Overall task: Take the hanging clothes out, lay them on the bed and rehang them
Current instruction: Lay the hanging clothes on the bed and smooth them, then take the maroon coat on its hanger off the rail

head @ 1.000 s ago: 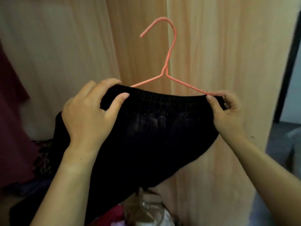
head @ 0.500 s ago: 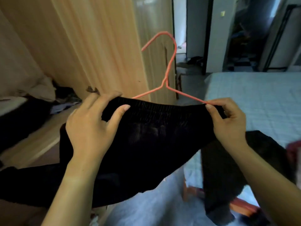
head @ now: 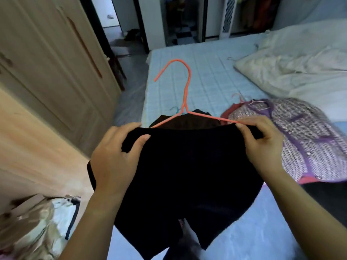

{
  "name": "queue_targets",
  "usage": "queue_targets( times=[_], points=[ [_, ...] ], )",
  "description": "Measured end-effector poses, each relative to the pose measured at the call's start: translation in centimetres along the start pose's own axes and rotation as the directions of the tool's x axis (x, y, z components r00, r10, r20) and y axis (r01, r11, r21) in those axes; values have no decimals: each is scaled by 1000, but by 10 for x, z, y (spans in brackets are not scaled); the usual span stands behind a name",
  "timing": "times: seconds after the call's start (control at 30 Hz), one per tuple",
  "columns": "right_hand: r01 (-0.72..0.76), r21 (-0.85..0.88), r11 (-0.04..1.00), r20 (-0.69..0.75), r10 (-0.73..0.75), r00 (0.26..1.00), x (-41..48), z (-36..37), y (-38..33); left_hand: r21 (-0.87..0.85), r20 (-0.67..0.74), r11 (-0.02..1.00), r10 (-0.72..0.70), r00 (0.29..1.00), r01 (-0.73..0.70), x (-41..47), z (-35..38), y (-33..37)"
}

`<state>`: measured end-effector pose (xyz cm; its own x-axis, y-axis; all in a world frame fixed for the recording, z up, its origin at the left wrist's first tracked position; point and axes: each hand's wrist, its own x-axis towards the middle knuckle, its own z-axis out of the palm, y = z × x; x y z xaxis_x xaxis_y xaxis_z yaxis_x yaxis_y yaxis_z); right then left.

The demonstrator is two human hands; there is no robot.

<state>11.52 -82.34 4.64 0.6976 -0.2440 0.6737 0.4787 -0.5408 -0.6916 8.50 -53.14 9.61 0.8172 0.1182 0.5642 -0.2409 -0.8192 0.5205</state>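
Observation:
A black garment (head: 187,175) hangs on an orange wire hanger (head: 185,94), held up in front of me above the near end of the bed (head: 206,72). My left hand (head: 116,158) grips the garment's left top edge with the hanger end inside. My right hand (head: 262,145) pinches the right top edge against the hanger's right end. On the bed lie a purple patterned cardigan (head: 304,139) on a pale hanger, and a dark garment (head: 189,121) just behind the black one.
A wooden wardrobe (head: 47,72) stands to the left. A white quilt (head: 293,66) is bunched at the bed's far right. A heap of pale cloth and bags (head: 35,228) lies at lower left. Beyond the bed is a doorway (head: 180,19).
My view has swung from the wardrobe round to the bed. Both hands keep the same hold on the black garment and hanger, now over the bed's near end.

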Motion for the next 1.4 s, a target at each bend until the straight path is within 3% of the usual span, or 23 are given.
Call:
queue_targets(
  times=[0.33,0.7,0.97,1.03,1.13,1.2,1.3,1.4],
  points=[
    [-33,-121,992,25,36,999,114,67,105,-173,107,972,-141,984,158,110,135,-45],
    [-222,-22,975,296,218,930,192,219,182,34,42,959,-284,958,283,219,188,-133],
    [-244,-137,960,416,280,865,218,245,284,161,299,957,-279,913,240,260,296,-170],
    [-196,-215,957,512,281,811,218,253,311,260,371,933,-335,866,250,262,321,-185],
    [-142,-360,922,671,362,647,215,265,349,445,446,863,-446,776,240,254,351,-198],
    [-95,-438,894,751,422,508,206,272,364,479,487,843,-487,725,244,242,364,-196],
    [-1,-494,869,811,461,360,183,279,370,494,537,841,-495,683,220,214,375,-189],
    [95,-520,849,843,491,221,158,279,357,529,586,804,-577,568,271,183,372,-176]
  ],
)
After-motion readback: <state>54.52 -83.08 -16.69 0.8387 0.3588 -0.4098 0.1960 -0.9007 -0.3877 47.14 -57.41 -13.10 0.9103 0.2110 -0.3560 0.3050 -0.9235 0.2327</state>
